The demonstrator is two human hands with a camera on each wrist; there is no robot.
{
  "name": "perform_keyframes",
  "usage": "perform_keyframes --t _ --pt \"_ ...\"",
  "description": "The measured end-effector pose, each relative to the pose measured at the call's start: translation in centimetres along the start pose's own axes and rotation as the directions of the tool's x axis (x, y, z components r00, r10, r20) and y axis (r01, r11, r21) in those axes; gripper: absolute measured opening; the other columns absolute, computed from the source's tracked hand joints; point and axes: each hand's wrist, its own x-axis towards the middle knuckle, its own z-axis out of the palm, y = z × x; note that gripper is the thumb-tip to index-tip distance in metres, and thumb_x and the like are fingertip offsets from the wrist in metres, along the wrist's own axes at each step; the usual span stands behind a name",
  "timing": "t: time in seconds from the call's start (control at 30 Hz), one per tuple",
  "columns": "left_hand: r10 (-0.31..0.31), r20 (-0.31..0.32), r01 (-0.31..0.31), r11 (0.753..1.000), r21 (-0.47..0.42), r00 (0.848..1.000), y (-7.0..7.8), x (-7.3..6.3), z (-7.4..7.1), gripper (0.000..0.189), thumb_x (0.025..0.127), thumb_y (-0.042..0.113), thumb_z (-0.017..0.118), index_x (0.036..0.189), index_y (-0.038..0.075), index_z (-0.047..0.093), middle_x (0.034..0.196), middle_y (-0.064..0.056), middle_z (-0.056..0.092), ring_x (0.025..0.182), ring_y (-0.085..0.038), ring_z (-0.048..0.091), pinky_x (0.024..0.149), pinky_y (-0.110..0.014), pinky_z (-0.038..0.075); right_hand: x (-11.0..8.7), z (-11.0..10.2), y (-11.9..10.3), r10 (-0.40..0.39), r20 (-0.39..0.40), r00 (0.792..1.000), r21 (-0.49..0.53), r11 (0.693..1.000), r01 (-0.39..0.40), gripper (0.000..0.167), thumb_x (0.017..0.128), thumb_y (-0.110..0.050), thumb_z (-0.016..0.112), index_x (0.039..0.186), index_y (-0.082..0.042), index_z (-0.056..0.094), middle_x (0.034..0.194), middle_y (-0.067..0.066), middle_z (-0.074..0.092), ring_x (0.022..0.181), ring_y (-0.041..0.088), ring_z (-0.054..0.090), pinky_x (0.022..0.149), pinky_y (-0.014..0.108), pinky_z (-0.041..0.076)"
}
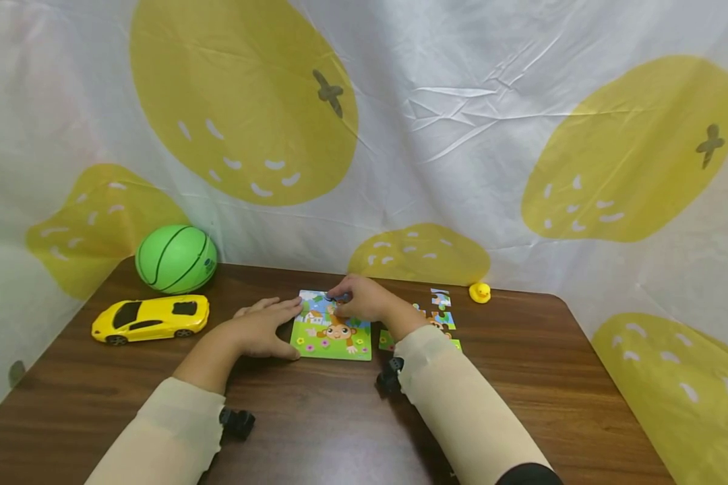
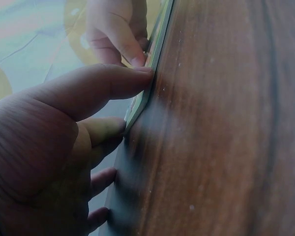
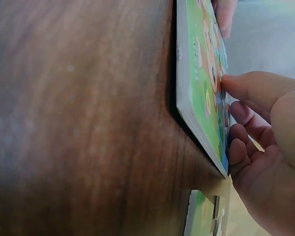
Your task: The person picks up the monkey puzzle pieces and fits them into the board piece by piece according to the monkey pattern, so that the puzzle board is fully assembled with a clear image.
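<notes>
Head view: one puzzle board (image 1: 324, 349), monkey picture on green and blue ground, lying flat on a brown wood-grain table (image 1: 509, 411), between two hands. Left hand (image 1: 259, 331): fingers spread, thumb and index fingertip touching the board's left side. Right hand (image 1: 367, 300): over the board's upper right part, thumb set against its face, fingers bent; whether a piece is pinched there cannot be told for certain, the fingertips being partly hidden. Loose puzzle pieces (image 1: 443, 320): several, to the right of the board, apart from it, partly covered by the right forearm. One yellow toy duck (image 1: 480, 292), beyond the pieces, near the table's far edge. One yellow toy car (image 1: 152, 319), left of the left hand. One green ball (image 1: 176, 259), black lines, just behind the car. Backdrop: white cloth (image 1: 449, 135) with yellow fruit print.
</notes>
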Motion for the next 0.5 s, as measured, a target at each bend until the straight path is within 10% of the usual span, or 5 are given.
perform_keyframes --t 0.5 --pt "0.006 -0.002 -0.006 1.000 -0.008 1.000 0.0 -0.1 -0.1 0.104 0.083 0.056 0.082 0.169 0.023 0.035 0.180 0.003 0.026 0.167 -0.042 0.016 0.124 -0.079 0.017 -1.2 -1.1 0.6 -0.012 -0.022 1.000 0.144 0.989 0.015 0.044 0.103 -0.022 0.073 0.146 -0.014 0.067 0.134 0.005 0.073 0.120 0.020 0.070 0.102 0.042 0.060"
